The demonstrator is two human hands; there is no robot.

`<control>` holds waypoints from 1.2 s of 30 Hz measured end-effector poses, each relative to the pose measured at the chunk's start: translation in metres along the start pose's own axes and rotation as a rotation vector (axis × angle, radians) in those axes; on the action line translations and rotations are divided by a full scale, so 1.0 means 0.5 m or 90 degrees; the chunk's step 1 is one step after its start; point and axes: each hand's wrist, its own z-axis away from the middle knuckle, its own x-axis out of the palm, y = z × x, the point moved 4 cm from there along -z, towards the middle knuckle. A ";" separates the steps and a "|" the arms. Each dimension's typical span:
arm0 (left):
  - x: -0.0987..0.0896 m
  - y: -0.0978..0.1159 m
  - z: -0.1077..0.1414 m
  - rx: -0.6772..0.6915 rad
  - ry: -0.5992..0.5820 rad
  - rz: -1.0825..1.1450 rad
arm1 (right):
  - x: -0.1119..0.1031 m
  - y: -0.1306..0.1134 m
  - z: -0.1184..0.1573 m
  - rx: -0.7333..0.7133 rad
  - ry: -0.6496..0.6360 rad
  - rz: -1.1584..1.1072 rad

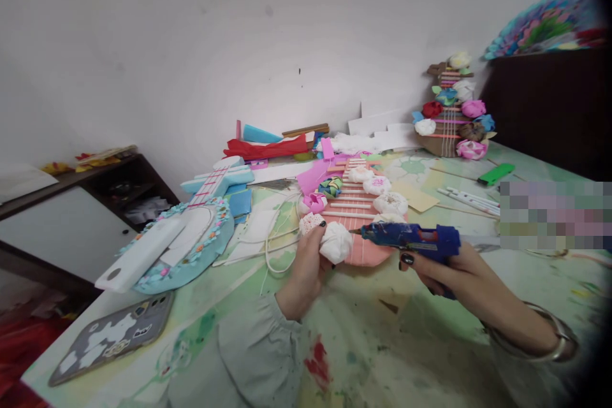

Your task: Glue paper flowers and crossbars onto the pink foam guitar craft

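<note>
My left hand (308, 261) is closed on a white fabric flower (336, 243), its thumb pressed near the top. In my right hand (444, 271) is a blue glue gun (411, 237), its nozzle pointing left, close to the white flower. Whether the nozzle touches the flower I cannot tell. Behind both hands lies a pink lute-shaped craft piece (366, 252) with white strips across it and strings down its length. White, pink and green-blue flowers sit along its edges, partly hidden by the glue gun and my left hand.
A light blue round-bodied instrument craft (186, 255) lies at left, a white bar across it. A phone (112, 338) rests near the front left edge. At the back right stands a brown flowered lute craft (449, 121). A green cutter (496, 174) and white sticks (471, 199) lie at right.
</note>
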 end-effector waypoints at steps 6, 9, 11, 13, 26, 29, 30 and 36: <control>-0.001 0.009 -0.003 0.167 -0.054 -0.219 | -0.032 -0.007 -0.008 -0.002 0.087 -0.089; 0.011 0.016 0.009 0.251 -0.076 -0.363 | -0.049 -0.010 -0.010 -0.026 0.132 -0.141; 0.020 0.022 0.018 0.330 -0.062 -0.476 | -0.057 -0.013 -0.010 -0.038 0.157 -0.177; 0.031 0.025 0.027 0.413 -0.051 -0.583 | -0.063 -0.017 -0.010 -0.051 0.173 -0.206; 0.075 0.009 0.049 0.573 -0.156 -0.815 | -0.079 -0.028 -0.004 -0.083 0.187 -0.248; 0.077 0.006 0.050 0.584 -0.163 -0.844 | -0.080 -0.033 -0.002 -0.086 0.188 -0.253; 0.078 0.006 0.050 0.589 -0.164 -0.852 | -0.080 -0.034 -0.002 -0.086 0.187 -0.251; 0.090 0.002 0.052 0.629 -0.164 -0.906 | -0.081 -0.032 -0.002 -0.087 0.178 -0.234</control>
